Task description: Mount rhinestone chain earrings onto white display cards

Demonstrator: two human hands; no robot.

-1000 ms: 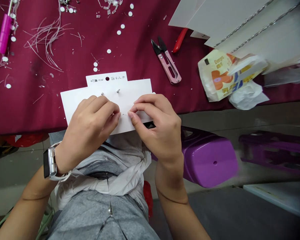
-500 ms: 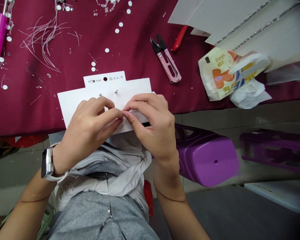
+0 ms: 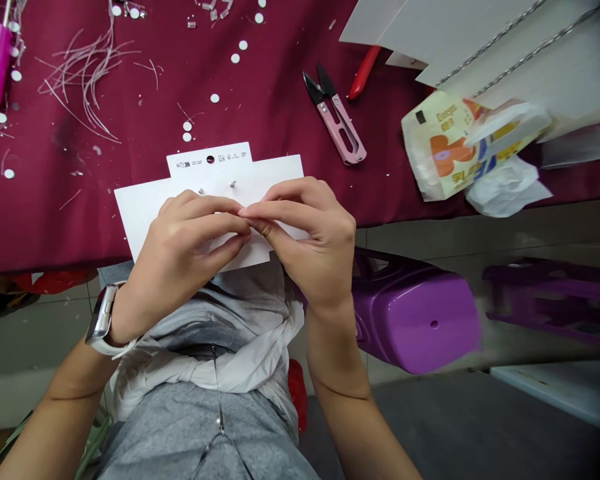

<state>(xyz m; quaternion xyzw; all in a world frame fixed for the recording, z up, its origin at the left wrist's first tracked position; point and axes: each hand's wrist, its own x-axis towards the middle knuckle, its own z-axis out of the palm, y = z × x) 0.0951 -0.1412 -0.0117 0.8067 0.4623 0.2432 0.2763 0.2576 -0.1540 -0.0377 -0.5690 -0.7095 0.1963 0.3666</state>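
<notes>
White paper card [image 3: 145, 217], thin and flat, with two small metal studs, lying at the near edge of the dark red cloth [image 3: 55, 220], in the middle. Above the card, left hand [image 3: 180, 260] and right hand [image 3: 313, 243], fingers curled into a narrow pinch, fingertips [image 3: 244, 212] almost meeting at the card's middle; any held thing too small to tell. Farther right, pink-handled metal snips [image 3: 335, 120] on the cloth. Near right, smooth purple plastic stool [image 3: 415, 320] beside the table.
</notes>
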